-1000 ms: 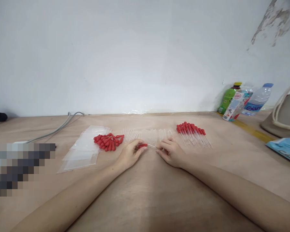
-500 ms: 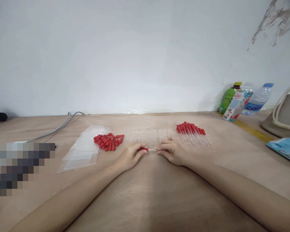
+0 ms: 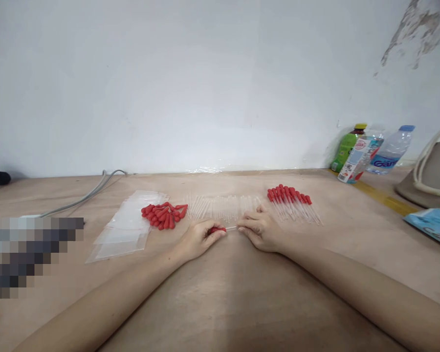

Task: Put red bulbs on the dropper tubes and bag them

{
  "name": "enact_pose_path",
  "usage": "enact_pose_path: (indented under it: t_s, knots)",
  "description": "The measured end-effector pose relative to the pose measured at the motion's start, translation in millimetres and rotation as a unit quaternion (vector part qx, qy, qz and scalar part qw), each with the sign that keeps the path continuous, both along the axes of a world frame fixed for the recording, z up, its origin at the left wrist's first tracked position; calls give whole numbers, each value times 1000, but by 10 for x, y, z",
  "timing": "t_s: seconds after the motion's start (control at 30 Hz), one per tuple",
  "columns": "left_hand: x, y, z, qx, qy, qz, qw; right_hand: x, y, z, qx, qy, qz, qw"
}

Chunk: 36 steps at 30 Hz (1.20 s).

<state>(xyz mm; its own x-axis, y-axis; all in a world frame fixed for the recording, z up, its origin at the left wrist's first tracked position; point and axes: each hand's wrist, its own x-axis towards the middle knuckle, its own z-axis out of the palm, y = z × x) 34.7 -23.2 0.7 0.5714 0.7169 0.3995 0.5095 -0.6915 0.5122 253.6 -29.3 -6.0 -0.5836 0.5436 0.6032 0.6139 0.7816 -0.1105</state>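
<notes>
Saw left hand (image 3: 197,239) grip pinched on small red rubber bulb (image 3: 217,229); right hand (image 3: 261,231) grip pinched on thin clear tube (image 3: 231,228), low over wooden counter (image 3: 223,298).

I'm seeing small red bulb (image 3: 217,229) lying level in left hand (image 3: 197,239), thin clear tube (image 3: 231,228) in right hand (image 3: 261,231) meeting its mouth

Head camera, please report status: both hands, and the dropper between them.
Left hand pinches red bulb. Right hand pinches clear tube, its end at the bulb. Nothing between hands; loose bulbs left, capped droppers right.
</notes>
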Motion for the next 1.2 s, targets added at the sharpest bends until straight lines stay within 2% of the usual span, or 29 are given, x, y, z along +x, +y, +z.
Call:
enact_pose_path:
  t_s: [0.1, 0.27, 0.5, 0.8, 1.03, 1.2]
  knots:
    - [9, 13, 16, -36, -21, 4, 999, -39, -20, -6, 3, 13, -12, 1000]
    - [11, 49, 27, -129, -109, -15, 985, -90, -33, -21, 3, 31, -38, 999]
    - [8, 46, -30, -145, -142, -32, 979, -63, -10, -29, 6, 2, -17, 1000]
    - [-9, -1, -81, -104, -96, -44, 989, -118, -20, -34, -10, -22, -6, 1000]
    - [-24, -4, -128, -48, -46, -41, 997, -168, -51, -13, -70, -39, -7, 997]
    - [-22, -13, -84, 15, -18, -46, 999, -194, -51, -24, -116, -29, -9, 993]
